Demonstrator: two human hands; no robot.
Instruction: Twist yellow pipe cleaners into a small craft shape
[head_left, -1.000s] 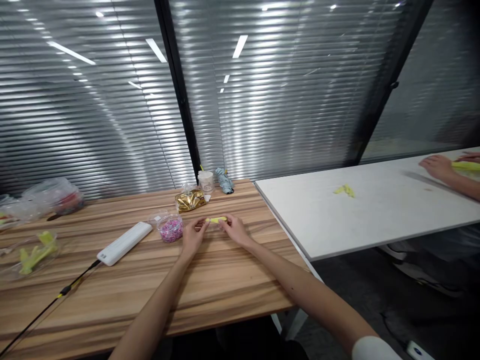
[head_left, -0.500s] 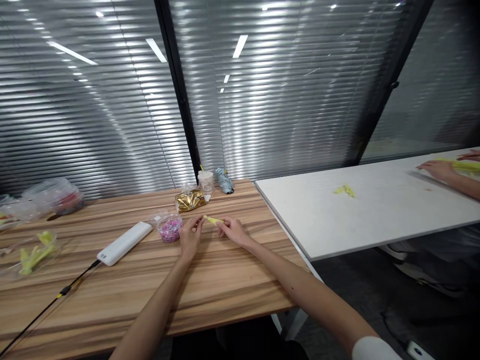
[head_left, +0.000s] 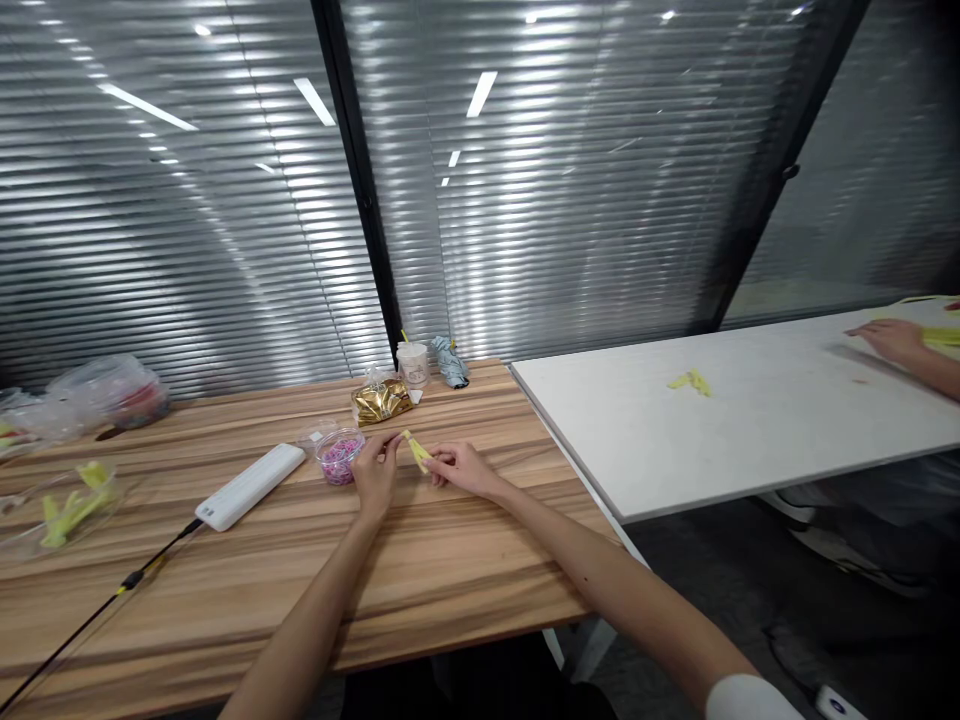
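A short yellow strip [head_left: 417, 452], perhaps crepe paper or ribbon, slants between my two hands above the wooden table. With closed fingers my right hand [head_left: 466, 469] grips its lower, wider end. The fingertips of my left hand [head_left: 375, 478] pinch together at its narrow upper tip, where there is a pale band. Just left of that hand stands a clear round tub [head_left: 340, 458] of small pink and purple pieces, too small to name surely. Its clear lid [head_left: 315, 433] appears to lie behind it.
Further back are a gold foil packet [head_left: 381, 401], a paper cup [head_left: 412, 365] and a crumpled blue wrapper [head_left: 450, 362]. A white power bank [head_left: 250, 487] with a black cable lies left. Yellow pieces [head_left: 690, 382] lie on the white table, where another person's hand [head_left: 889, 340] rests.
The yellow strip has turned from nearly level to a steeper slant, as my right hand moved slightly down and left. My left hand shifted slightly left. The other person's hand moved slightly right.
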